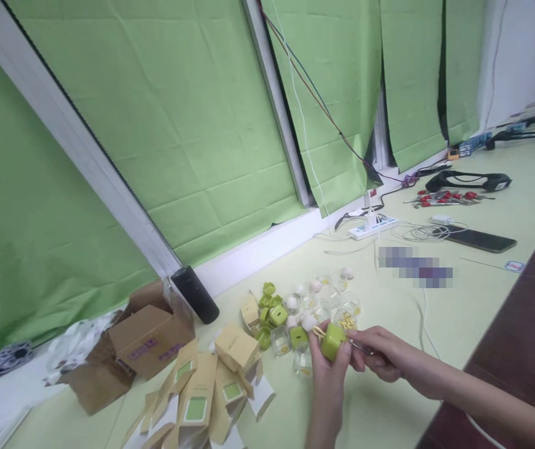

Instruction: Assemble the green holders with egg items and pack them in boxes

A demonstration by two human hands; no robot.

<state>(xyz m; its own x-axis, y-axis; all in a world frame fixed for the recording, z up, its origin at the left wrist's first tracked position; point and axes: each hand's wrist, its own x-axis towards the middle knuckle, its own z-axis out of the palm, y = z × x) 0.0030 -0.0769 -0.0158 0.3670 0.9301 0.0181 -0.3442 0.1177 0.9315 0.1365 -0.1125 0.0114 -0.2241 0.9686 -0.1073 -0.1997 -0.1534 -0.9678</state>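
My left hand is closed round a small green cube-shaped case. A pale yellow cord loop sticks out of the case on its left side. From the right, my right hand pinches a thin metal tool, whose tip meets the side of the case; which tool it is I cannot make out. Just behind the hands lie several yellow cord loops, clear plastic cups, whitish balls and more green case parts.
Opened kraft packaging boxes are heaped at the front left, near a cardboard carton and a black cylinder. A power strip, a phone and red-handled tools lie farther right. A white cable runs behind my right forearm.
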